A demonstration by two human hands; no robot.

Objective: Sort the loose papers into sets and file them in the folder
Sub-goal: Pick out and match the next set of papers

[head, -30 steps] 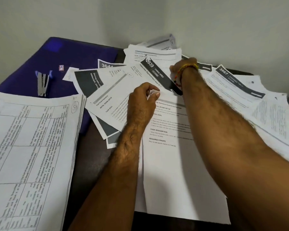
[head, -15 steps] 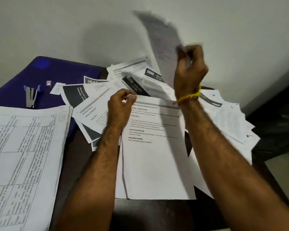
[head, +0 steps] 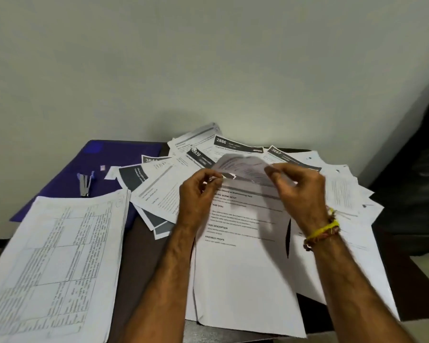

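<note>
A single printed sheet [head: 243,170], blurred by motion, hangs curved above the middle of the table. My left hand [head: 198,194] pinches its left edge and my right hand [head: 300,191] grips its right edge. Under it lies a white page [head: 243,268] headed with task text, on top of a small pile. Loose papers [head: 344,194] with dark numbered headers fan out behind and to the right. A blue folder [head: 119,157] lies flat at the back left.
A thick stack of table-printed sheets [head: 52,263] fills the front left. A stapler [head: 84,184] and a small staple box [head: 102,167] rest on the folder. The wall stands right behind the table; a dark bag [head: 416,184] sits at the right.
My right hand lifted a sheet high out of the fan, then brought it down over the middle pile. My left hand left the pile and took the sheet's left edge.
</note>
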